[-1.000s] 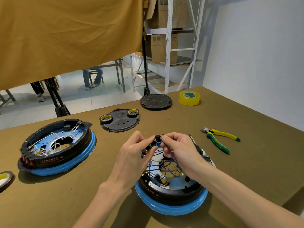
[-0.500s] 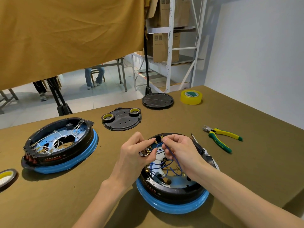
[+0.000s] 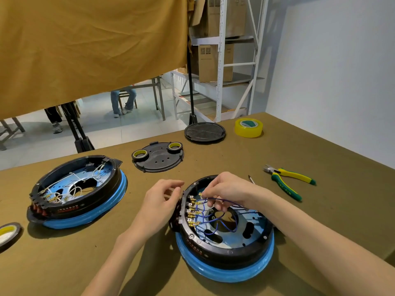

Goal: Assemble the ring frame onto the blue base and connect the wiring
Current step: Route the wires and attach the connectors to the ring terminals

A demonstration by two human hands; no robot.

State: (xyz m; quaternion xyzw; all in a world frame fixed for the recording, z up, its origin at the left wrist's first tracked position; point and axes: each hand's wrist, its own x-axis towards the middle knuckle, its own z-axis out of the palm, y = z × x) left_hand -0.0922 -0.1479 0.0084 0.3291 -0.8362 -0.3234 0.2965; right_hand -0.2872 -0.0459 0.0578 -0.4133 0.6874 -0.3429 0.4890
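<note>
Hidden and cut-off parts
The tape roll (image 3: 7, 232) runs off the left edge; the right hand (image 3: 224, 189) hides the ring frame (image 3: 213, 251)'s far rim

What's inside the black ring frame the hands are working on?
Inside the ring frame: blue wires looping to brass terminals on its left wall, above a blue plate with dark cutouts. The right hand, pinching one wire, covers the far part.

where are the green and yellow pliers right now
In the head view the pliers lie flat on the table to the right, just beyond the right hand and the near blue-based assembly.
</note>
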